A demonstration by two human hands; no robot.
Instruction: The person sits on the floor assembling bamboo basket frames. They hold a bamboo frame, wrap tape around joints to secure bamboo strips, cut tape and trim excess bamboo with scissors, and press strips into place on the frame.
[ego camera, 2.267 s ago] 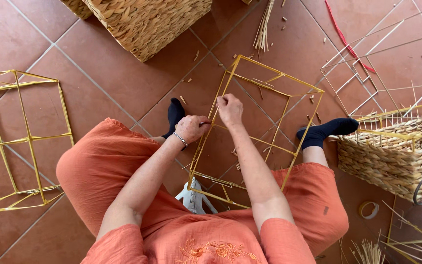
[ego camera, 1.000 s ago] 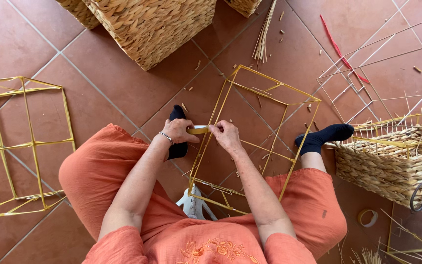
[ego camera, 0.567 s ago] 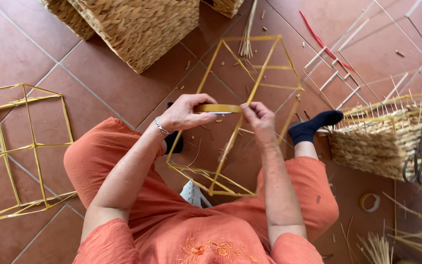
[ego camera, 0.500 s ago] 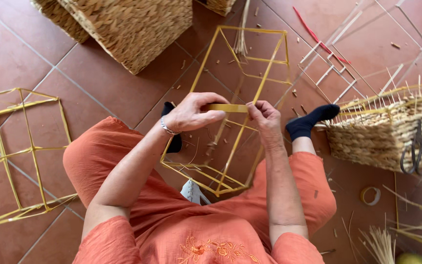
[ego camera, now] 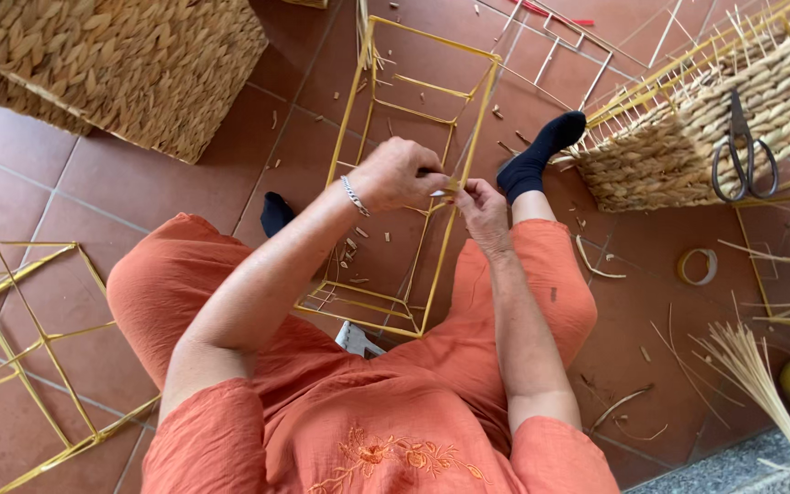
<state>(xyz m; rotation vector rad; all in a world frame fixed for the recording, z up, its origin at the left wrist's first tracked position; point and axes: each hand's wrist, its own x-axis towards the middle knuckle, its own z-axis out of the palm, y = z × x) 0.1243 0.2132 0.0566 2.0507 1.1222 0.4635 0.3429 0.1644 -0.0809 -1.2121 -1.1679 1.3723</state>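
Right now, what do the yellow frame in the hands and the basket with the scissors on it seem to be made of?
The yellow frame looks like thin rigid rods, perhaps coated metal wire: straight, even, glossy yellow bars. The basket seems woven from dried plant fibre: pale, matte, twisted strands, with loose stalks sticking up at its rim. The scissors look like dark metal.

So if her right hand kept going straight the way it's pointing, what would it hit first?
The right hand points up and left, and already meets the yellow frame bar. Beyond that, likely the left hand; depth unclear.

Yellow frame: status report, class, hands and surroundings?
Both hands, left, right, pinching frame bar. Frame upright between legs. Scissors on basket, apart.
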